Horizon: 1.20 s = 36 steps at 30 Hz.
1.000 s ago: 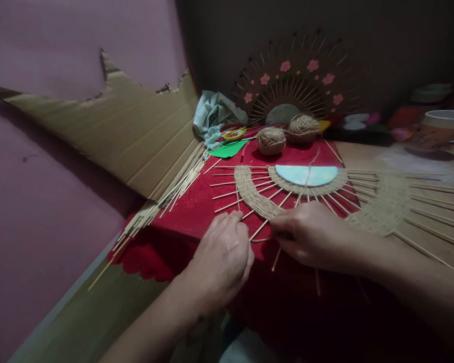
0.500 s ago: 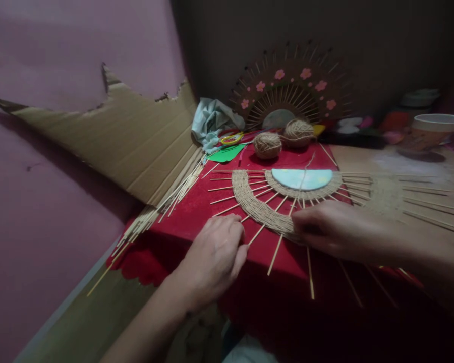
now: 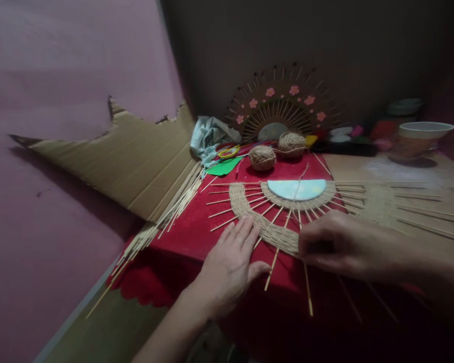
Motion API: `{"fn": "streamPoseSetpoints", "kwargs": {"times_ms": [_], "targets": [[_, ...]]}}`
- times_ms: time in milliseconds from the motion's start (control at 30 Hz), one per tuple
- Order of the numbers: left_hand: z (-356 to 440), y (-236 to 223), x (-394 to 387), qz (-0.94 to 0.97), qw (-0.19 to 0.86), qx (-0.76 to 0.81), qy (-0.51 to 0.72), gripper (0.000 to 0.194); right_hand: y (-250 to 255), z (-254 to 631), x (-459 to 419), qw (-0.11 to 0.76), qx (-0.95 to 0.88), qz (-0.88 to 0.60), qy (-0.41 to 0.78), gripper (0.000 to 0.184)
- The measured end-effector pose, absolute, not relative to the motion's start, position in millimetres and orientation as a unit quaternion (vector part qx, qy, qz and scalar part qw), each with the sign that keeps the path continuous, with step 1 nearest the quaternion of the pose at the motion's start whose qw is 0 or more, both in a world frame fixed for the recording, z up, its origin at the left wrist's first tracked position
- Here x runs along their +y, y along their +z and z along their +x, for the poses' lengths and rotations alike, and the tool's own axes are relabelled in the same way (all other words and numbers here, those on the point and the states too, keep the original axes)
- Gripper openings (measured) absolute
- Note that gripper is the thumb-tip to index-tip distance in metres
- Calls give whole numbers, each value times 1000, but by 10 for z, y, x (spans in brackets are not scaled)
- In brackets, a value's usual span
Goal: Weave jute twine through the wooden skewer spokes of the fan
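Note:
A half-round woven fan (image 3: 276, 233) of twine and thin sticks lies on the red cloth, its sticks spreading toward me. A pale blue half-disc (image 3: 296, 189) sits at its centre, with a loose strand of twine across it. My left hand (image 3: 234, 257) rests with fingers stretched out on the outer woven band and the sticks at its left. My right hand (image 3: 331, 242) is closed at the front of that band, fingers pinched at its edge; what lies between them is hidden.
Two twine balls (image 3: 262, 158) lie behind the fan, near yellow-handled scissors (image 3: 229, 152) and green paper (image 3: 224, 166). Loose sticks (image 3: 162, 220) lie left beside torn cardboard (image 3: 136, 161). A flowered fan (image 3: 280, 106) leans at the back. A cup (image 3: 419, 138) stands right.
My left hand has moved right and flattened onto the woven band, its fingers opening out. My right hand stays pinched at the band's front edge. The view has shifted slightly.

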State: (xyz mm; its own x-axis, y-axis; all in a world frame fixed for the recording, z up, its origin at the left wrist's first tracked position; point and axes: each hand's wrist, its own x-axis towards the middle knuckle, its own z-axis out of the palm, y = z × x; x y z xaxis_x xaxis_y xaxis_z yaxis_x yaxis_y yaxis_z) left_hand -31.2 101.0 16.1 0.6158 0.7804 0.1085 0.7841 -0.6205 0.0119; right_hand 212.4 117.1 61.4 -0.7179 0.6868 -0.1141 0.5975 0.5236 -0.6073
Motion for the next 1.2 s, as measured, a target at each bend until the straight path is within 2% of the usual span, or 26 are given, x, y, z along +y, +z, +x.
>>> {"fn": "streamPoseSetpoints", "kwargs": {"times_ms": [167,333,600,800,1033,1200], "targets": [[-331,145,1020,-902,33,-429,-30,69,776,2195,1153,61,-845,-339,409,14],[-326,131,1024,-903,47,-426,-39,72,849,2324,1233,95,-842,-349,400,18],[-338,84,1041,-903,57,-421,-64,68,662,2366,1328,-40,-847,-370,379,10],[-350,84,1041,-900,11,-425,-91,66,642,2326,1309,-53,-850,-375,367,11],[-468,113,991,-853,-126,-446,-242,59,665,2310,1292,-50,-849,-385,359,11],[-365,131,953,-869,-84,-438,-212,54,682,2301,1285,-51,-850,-383,358,9]]}}
